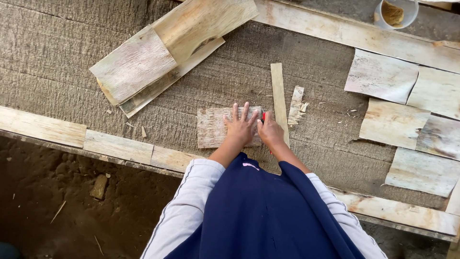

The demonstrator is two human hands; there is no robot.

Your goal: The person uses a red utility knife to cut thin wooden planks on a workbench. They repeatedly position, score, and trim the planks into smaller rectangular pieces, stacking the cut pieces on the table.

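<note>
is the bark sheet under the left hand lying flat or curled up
Flat. The bark sheet lies spread on the rough work surface, with the left hand pressed open-fingered on it.

Rough grey mat [57,62] — on it bark sheets [158,62]; a thin strip [278,91]; scraps [297,108].

Single head-mounted view, aimed steeply downward over the wearer's torso at the counter [57,72], at arm's length; bare ground visible lower left.

Narrow strip [279,98] lies right of flat sheet [213,127].
</note>
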